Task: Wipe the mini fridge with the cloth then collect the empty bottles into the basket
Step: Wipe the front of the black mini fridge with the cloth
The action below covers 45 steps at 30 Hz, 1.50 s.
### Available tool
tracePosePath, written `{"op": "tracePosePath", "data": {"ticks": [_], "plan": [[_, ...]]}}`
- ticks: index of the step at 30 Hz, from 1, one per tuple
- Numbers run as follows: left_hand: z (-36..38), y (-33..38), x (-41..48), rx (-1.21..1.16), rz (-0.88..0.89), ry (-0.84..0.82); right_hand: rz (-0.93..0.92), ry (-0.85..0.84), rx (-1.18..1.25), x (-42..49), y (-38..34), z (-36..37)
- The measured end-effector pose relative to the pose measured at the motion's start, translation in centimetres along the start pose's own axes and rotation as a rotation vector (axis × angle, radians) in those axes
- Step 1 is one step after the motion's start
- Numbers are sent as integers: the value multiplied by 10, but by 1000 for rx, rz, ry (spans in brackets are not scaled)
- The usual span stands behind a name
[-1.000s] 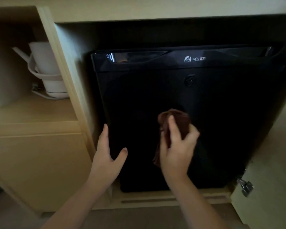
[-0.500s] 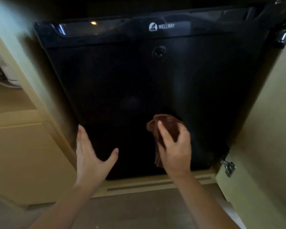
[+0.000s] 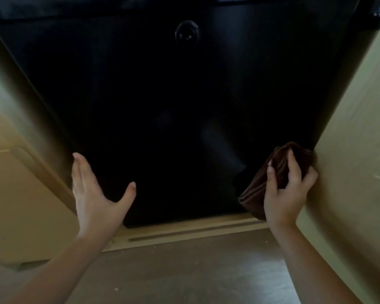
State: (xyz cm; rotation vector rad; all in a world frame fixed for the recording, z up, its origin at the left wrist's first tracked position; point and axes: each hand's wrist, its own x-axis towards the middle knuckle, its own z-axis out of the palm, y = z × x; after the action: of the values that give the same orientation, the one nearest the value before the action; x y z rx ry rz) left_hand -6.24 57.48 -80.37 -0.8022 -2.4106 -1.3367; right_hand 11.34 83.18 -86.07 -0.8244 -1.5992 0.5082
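holding bunched brown cloth (image 3: pixel 256 193) against glossy black mini fridge (image 3: pixel 162 95)

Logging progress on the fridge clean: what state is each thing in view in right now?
mini fridge: door shut, front dark and glossy.
cloth: bunched up, at the fridge's lower right corner.
right hand: grips the cloth.
left hand: open, fingers straight, holds nothing.
cabinet door: swung open, at the right.

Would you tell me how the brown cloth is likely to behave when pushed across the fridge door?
Probably floppy: the cloth bunches into folds under the right hand, with a loose end hanging below. Likely light, since curled fingers alone hold it. On the glossy fridge door it should slide easily, though it may crumple.
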Motion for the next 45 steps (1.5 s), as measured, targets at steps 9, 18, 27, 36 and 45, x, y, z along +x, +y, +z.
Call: {"op": "tracePosePath", "data": {"ticks": [9,18,27,36,45], "plan": [[-11,-19,-2,-117,-23,-133,198,-45,-71,-49,30,12],[3,-59,-29,-92,-61,-287,168,-70,-12,-65,5,24],[-17,-73,-23,-244,-55,-418,126,-161,-12,-122,-68,77],[-39,-70,-17,-336,23,-397,28,-257,70,-176,-127,119],[-42,-64,-9,-310,10,-396,-175,-322,46,-118,-125,81]]}}
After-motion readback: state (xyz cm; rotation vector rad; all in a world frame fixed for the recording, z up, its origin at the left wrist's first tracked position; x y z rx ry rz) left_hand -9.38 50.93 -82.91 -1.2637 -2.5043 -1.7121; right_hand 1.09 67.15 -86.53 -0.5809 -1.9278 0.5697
